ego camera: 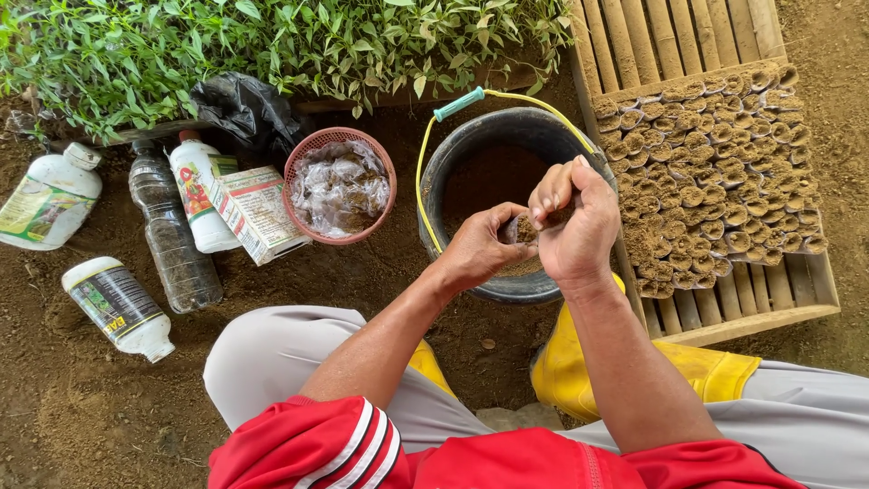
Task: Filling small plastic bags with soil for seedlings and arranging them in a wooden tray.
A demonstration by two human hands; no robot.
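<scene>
My left hand (480, 246) holds a small clear seedling bag (512, 232) part-filled with brown soil, over the near rim of a black bucket (453, 154) of soil. My right hand (572, 217) is closed on a pinch of soil just above the bag's mouth, fingertips touching it. Both hands meet above the bucket, which has a yellow handle with a teal grip (458, 104).
A bamboo tray (724, 299) at right carries several rows of soil-filled bags (715, 172). A pink basket (312, 149) of clear bags, white bottles (50, 199), a clear bottle (172, 240) and a carton (258, 213) lie left. Green seedlings (272, 45) stand behind. Yellow boots (706, 371) are below.
</scene>
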